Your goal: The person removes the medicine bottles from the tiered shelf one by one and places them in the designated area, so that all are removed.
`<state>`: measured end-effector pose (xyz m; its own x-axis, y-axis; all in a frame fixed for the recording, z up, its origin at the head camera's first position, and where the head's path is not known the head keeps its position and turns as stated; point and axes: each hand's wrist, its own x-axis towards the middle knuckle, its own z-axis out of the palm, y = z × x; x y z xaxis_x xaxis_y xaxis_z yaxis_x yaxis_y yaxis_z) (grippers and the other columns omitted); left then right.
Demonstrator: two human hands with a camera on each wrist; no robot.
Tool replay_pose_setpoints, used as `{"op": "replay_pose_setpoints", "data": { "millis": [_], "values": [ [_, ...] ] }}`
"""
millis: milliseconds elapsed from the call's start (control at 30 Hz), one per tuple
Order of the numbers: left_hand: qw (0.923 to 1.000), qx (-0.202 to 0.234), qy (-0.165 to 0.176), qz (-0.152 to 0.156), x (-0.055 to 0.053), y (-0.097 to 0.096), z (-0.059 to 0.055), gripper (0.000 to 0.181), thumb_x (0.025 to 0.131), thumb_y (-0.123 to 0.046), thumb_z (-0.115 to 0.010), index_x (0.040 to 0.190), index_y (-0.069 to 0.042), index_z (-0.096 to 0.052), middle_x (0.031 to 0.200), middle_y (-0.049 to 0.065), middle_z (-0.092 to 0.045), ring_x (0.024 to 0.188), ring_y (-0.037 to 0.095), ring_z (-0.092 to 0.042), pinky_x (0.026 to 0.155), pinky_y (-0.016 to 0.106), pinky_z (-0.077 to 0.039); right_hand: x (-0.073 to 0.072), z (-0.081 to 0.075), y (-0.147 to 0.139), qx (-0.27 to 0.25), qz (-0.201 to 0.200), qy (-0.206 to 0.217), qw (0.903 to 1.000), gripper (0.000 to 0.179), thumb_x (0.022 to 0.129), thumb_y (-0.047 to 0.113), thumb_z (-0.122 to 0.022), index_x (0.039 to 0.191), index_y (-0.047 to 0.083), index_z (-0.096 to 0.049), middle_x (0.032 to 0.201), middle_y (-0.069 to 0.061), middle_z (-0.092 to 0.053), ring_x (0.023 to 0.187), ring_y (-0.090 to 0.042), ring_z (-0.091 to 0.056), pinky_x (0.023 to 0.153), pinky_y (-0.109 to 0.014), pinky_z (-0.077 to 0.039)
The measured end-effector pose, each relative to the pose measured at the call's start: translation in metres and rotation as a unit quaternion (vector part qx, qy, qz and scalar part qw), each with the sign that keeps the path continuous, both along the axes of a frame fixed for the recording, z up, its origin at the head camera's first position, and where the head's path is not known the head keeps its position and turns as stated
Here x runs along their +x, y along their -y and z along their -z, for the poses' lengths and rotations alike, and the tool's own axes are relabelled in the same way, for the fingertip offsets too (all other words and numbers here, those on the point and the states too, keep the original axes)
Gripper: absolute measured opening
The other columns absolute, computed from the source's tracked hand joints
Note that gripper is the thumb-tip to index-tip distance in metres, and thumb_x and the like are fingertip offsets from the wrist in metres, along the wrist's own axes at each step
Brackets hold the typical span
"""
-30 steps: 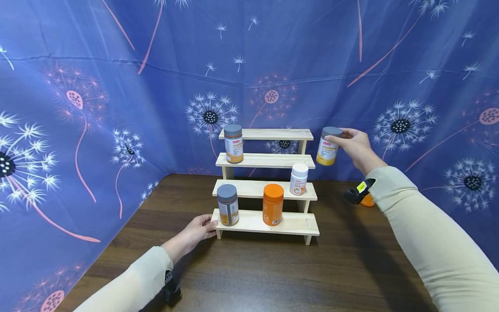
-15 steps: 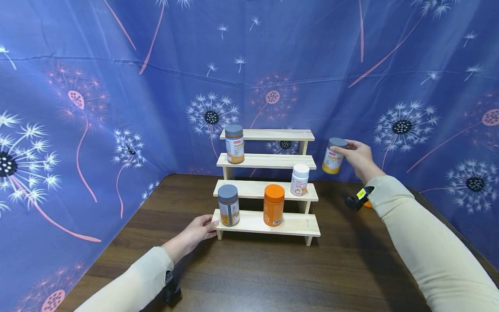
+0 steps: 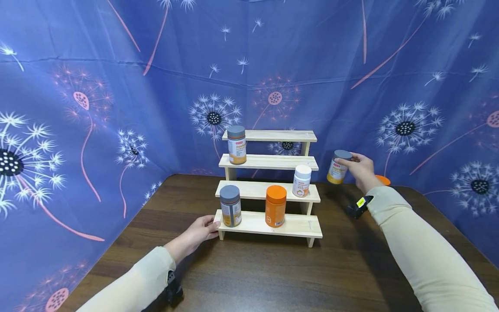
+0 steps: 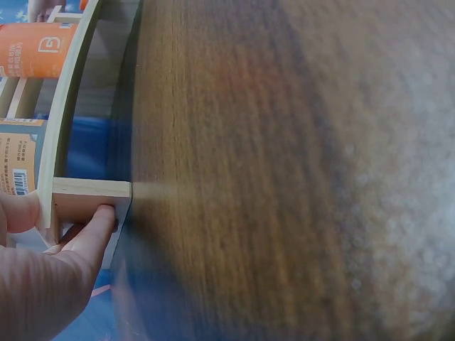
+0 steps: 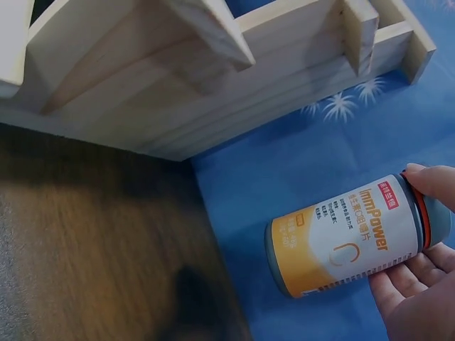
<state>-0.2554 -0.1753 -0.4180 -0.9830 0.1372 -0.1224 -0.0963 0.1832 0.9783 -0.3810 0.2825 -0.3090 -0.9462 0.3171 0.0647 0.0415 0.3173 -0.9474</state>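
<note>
My right hand point(image 3: 360, 170) grips a supplement bottle point(image 3: 337, 168) by its grey cap, to the right of the wooden tiered shelf point(image 3: 273, 162). In the right wrist view the bottle point(image 5: 345, 238) shows a white and yellow label, with thumb and fingers round the cap end. My left hand point(image 3: 198, 236) holds the left end of the lowest step; in the left wrist view its thumb lies on the board and a finger presses the support leg point(image 4: 92, 192). On that step stand a grey-capped bottle point(image 3: 231, 206) and an orange bottle point(image 3: 275, 206).
A white bottle point(image 3: 302, 181) stands on the second step, at right. Another grey-capped bottle point(image 3: 236, 145) is on the third step, at left. Behind my right wrist an orange lid-like top point(image 3: 383, 180) shows. A blue dandelion-print cloth point(image 3: 163, 108) hangs behind the brown table point(image 3: 249, 277).
My right hand has carried the bottle down and a little to the right, away from the shelf. The left hand keeps its place on the lowest step.
</note>
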Motion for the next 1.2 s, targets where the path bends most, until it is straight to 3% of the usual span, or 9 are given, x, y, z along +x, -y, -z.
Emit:
{"op": "replay_pose_setpoints", "data": {
  "millis": [133, 233, 700, 1000, 1200],
  "values": [
    [1.0, -0.003, 0.004, -0.004, 0.001, -0.001, -0.001, 0.039, 0.101, -0.002, -0.043, 0.134, 0.018, -0.039, 0.117, 0.027, -0.058, 0.102, 0.021, -0.061, 0.099, 0.046, -0.053, -0.001, 0.007, -0.002, -0.001, 0.003, 0.006, 1.0, 0.076, 0.088, 0.035, -0.069, 0.149, 0.005, -0.035, 0.142, -0.014, -0.044, 0.137, -0.032, -0.037, 0.119, -0.045, -0.031],
    [1.0, -0.002, 0.002, -0.006, 0.001, -0.001, -0.002, 0.038, 0.101, -0.002, -0.043, 0.133, 0.019, -0.039, 0.117, 0.028, -0.058, 0.102, 0.022, -0.061, 0.099, 0.047, -0.053, -0.001, 0.011, -0.005, -0.004, 0.007, 0.009, 0.9999, 0.077, 0.088, 0.035, -0.069, 0.149, 0.005, -0.034, 0.15, -0.017, -0.038, 0.138, -0.032, -0.036, 0.119, -0.045, -0.03],
    [1.0, -0.002, -0.004, -0.002, 0.001, -0.001, -0.004, 0.038, 0.101, -0.002, -0.043, 0.132, 0.019, -0.039, 0.117, 0.028, -0.058, 0.103, 0.023, -0.061, 0.099, 0.047, -0.052, -0.002, 0.034, -0.014, -0.035, 0.03, 0.017, 0.9988, 0.077, 0.088, 0.032, -0.07, 0.15, 0.005, -0.033, 0.151, -0.016, -0.039, 0.133, -0.026, -0.041, 0.117, -0.039, -0.036],
    [1.0, 0.003, 0.0, 0.0, 0.001, -0.001, -0.002, 0.039, 0.101, -0.001, -0.043, 0.134, 0.019, -0.038, 0.12, 0.03, -0.057, 0.104, 0.024, -0.061, 0.1, 0.048, -0.052, 0.003, 0.048, -0.018, -0.047, 0.025, 0.028, 0.9982, 0.075, 0.092, 0.026, -0.065, 0.151, 0.002, -0.027, 0.154, -0.019, -0.032, 0.14, -0.032, -0.035, 0.119, -0.042, -0.031],
    [1.0, -0.001, 0.002, 0.002, 0.001, -0.001, -0.003, 0.039, 0.102, -0.002, -0.043, 0.134, 0.019, -0.037, 0.122, 0.03, -0.055, 0.107, 0.025, -0.06, 0.101, 0.048, -0.051, 0.005, 0.057, -0.023, -0.052, 0.045, 0.037, 0.9969, 0.078, 0.091, 0.026, -0.066, 0.152, 0.002, -0.024, 0.155, -0.019, -0.031, 0.141, -0.032, -0.034, 0.12, -0.042, -0.03]
  ]
}}
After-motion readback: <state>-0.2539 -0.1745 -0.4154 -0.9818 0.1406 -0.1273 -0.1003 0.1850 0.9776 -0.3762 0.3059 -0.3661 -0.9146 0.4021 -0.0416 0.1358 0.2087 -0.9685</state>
